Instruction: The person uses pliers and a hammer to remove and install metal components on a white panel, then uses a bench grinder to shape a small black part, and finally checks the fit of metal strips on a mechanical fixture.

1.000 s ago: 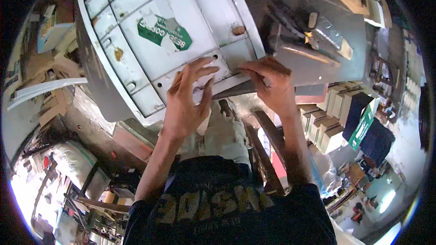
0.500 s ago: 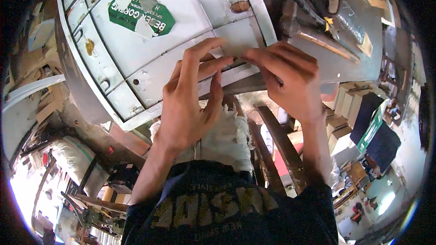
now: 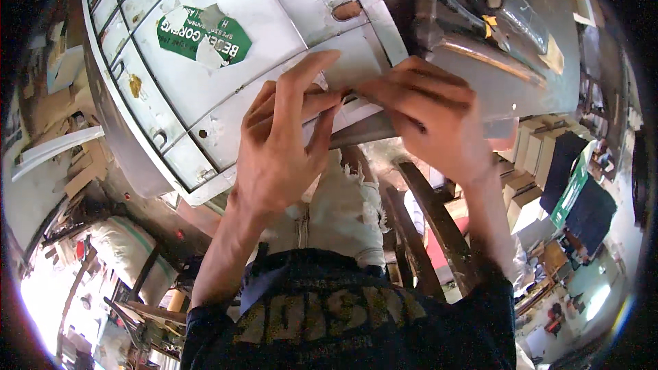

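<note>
A white panel with a raised edge and thin dark wire-like lines across it lies in front of me. Near its close right corner, my left hand pinches with thumb and a finger, its index finger raised. My right hand has its fingertips pressed together, almost meeting the left ones. Something small and dark shows between the two sets of fingertips, too small to name. A torn green sticker is stuck on the panel, and a brown oval hole sits towards its right side.
The panel rests on a grey tabletop. On its right lie a wooden strip and a clear plastic-wrapped piece. Stacked boxes and a dark cloth stand at the right. Wooden bars are below; a white sack lies lower left.
The view has shifted slightly, moving the panel a little left in the picture. Both hands stay pinched at the same corner, with the fingertips slightly lower in the picture.
</note>
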The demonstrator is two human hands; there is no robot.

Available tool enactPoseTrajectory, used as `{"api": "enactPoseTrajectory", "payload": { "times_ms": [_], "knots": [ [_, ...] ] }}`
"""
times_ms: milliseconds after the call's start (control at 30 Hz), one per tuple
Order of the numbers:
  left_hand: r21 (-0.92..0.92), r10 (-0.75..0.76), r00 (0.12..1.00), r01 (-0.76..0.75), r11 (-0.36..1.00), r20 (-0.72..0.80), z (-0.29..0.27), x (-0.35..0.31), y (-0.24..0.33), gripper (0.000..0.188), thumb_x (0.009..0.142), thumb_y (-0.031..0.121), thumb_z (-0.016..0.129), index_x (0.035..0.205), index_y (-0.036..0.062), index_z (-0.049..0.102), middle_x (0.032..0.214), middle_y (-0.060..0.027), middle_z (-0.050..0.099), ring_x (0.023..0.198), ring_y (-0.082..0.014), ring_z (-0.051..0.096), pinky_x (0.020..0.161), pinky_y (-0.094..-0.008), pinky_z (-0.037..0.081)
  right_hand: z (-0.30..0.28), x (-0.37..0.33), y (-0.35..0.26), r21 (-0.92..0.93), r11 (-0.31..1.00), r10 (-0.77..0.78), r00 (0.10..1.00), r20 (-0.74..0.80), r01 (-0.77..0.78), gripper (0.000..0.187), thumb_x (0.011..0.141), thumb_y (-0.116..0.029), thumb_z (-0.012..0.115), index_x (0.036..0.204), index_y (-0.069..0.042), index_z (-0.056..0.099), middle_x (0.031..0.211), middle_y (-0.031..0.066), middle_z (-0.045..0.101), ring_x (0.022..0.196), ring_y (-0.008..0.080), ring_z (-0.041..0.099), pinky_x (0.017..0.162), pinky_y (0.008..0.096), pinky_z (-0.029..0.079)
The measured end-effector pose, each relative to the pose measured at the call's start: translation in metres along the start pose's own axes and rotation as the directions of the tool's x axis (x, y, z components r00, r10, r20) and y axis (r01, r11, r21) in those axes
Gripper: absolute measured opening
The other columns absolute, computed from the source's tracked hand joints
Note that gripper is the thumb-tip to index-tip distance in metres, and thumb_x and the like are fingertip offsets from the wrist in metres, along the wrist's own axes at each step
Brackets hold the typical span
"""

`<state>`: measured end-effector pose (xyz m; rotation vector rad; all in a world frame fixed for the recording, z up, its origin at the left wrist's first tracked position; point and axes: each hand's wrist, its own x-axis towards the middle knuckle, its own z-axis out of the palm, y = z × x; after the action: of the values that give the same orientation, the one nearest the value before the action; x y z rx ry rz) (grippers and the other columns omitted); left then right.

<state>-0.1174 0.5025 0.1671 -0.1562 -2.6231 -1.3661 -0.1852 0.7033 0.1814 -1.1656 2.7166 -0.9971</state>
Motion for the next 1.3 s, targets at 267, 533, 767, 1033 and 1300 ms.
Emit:
{"api": "enactPoseTrajectory", "payload": {
  "times_ms": [267,533,767,1033,1300],
  "knots": [
    [0.039,-0.029,0.999,0.030,0.999,-0.014,0.000,0.002,0.005,0.056,0.078,-0.006,0.070,0.129,0.0042,0.050,0.100,-0.0074,0.071,0.084,-0.0212,0.069,0.084,-0.0349,0.052,-0.095,-0.004,0.076,-0.349,0.769,0.409,0.831,-0.376,-0.536,0.046,0.090,-0.013,0.062,0.136,-0.013,0.055,0.124,0.0158,0.063,0.103,0.0237,0.065,0.089,0.0362,0.050],
    [0.012,-0.005,0.999,0.004,1.000,0.034,-0.002,0.007,0.005,0.050,0.079,-0.006,0.069,0.124,0.0003,0.051,0.113,-0.0073,0.067,0.083,-0.0205,0.069,0.083,-0.0354,0.052,-0.104,-0.020,0.157,-0.575,0.667,0.440,0.873,-0.210,-0.474,0.061,0.086,-0.010,0.059,0.144,-0.017,0.045,0.133,0.0250,0.051,0.112,0.0349,0.058,0.101,0.0398,0.043],
    [0.052,0.061,0.998,-0.062,0.997,0.029,-0.002,0.006,0.006,0.050,0.079,-0.007,0.068,0.125,0.0005,0.050,0.111,-0.0101,0.067,0.080,-0.0224,0.068,0.080,-0.0351,0.052,-0.112,-0.009,0.128,0.397,0.604,0.796,0.555,-0.244,-0.691,0.053,0.087,-0.027,0.061,0.138,-0.015,0.053,0.136,0.0182,0.047,0.109,0.0269,0.059,0.093,0.0378,0.050],
    [0.130,0.040,0.985,-0.063,0.989,0.170,-0.006,0.013,0.009,0.054,0.081,-0.004,0.068,0.130,0.0030,0.047,0.129,-0.0112,0.057,0.088,-0.0174,0.070,0.086,-0.0343,0.054,-0.101,-0.011,0.074,0.217,0.631,0.681,0.396,-0.616,-0.745,0.059,0.076,-0.040,0.073,0.120,-0.002,0.058,0.135,0.0190,0.044,0.110,0.0309,0.057,0.091,0.0397,0.051],
    [0.036,-0.101,0.974,0.096,0.995,0.203,-0.012,0.010,0.011,0.072,0.080,-0.007,0.068,0.143,0.0057,0.034,0.110,-0.0109,0.067,0.093,-0.0214,0.070,0.090,-0.0364,0.054,-0.017,-0.101,-0.070,0.905,-0.049,0.916,0.342,0.210,-0.424,0.066,0.077,-0.017,0.075,0.132,0.000,0.043,0.123,0.0129,0.055,0.094,0.0224,0.061,0.079,0.0334,0.052]
  ]
}}
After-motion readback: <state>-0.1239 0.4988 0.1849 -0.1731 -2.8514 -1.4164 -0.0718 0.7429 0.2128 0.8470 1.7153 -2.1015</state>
